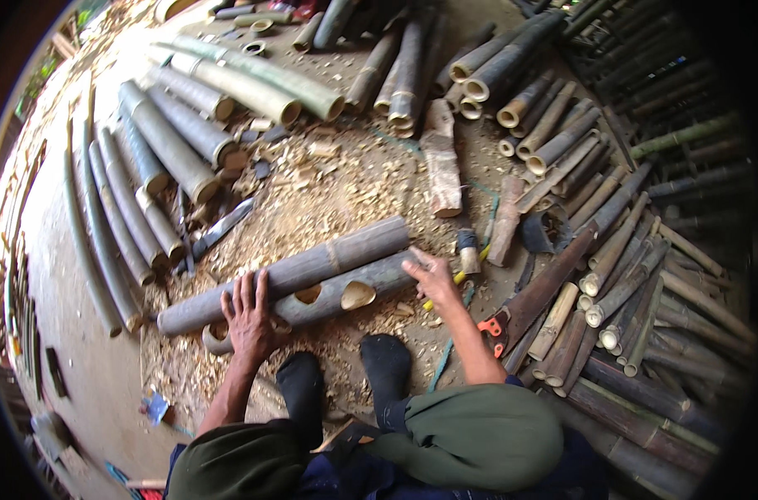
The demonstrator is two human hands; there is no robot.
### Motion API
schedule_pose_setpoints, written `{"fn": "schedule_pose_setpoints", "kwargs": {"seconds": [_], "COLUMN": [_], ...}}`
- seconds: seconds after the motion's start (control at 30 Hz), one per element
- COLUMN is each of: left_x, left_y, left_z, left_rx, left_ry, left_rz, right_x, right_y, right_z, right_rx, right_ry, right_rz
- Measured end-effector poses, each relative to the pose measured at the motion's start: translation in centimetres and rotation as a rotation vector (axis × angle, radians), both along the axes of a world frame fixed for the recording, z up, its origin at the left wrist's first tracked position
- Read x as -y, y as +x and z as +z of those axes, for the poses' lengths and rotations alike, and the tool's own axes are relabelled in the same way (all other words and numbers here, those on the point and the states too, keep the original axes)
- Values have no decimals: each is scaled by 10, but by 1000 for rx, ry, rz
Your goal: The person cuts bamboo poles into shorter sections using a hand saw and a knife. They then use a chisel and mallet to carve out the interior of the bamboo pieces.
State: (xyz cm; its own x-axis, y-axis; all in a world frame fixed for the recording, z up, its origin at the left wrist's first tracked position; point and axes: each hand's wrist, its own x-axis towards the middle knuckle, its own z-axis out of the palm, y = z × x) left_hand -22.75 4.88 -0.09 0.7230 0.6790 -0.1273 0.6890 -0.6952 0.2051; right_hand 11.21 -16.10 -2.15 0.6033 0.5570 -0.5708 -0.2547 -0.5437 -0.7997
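Observation:
Two dark grey bamboo tubes lie side by side before my feet. The far bamboo tube (354,250) has a smooth unbroken upper side with one node. Oval holes are cut along the near bamboo tube (329,302), with pale wood at their edges. My left hand (252,323) lies across the tubes toward their left end, fingers stretched out and spread on the far one. At the right end of the near tube, my right hand (434,278) grips it with its fingertips on the end; its lower fingers are partly hidden.
Wood chips (312,192) cover the ground. A knife (223,227) lies left beyond the tubes. On the right are a handsaw (533,300) with an orange handle, and a wooden block (441,158). Cut bamboo (170,142) is laid out left, behind and right. My socked feet (385,362) stand close by.

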Motion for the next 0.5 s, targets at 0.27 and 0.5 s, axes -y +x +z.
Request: {"fn": "schedule_pose_setpoints", "kwargs": {"seconds": [0.27, 0.5], "left_x": [4, 5], "left_y": [1, 3], "left_z": [3, 5], "left_rx": [-26, -23], "left_ry": [39, 20], "left_rz": [2, 22], "right_x": [1, -3], "right_y": [2, 7], "right_z": [-6, 18], "right_rx": [84, 613], "right_ry": [5, -130], "right_rz": [94, 101]}}
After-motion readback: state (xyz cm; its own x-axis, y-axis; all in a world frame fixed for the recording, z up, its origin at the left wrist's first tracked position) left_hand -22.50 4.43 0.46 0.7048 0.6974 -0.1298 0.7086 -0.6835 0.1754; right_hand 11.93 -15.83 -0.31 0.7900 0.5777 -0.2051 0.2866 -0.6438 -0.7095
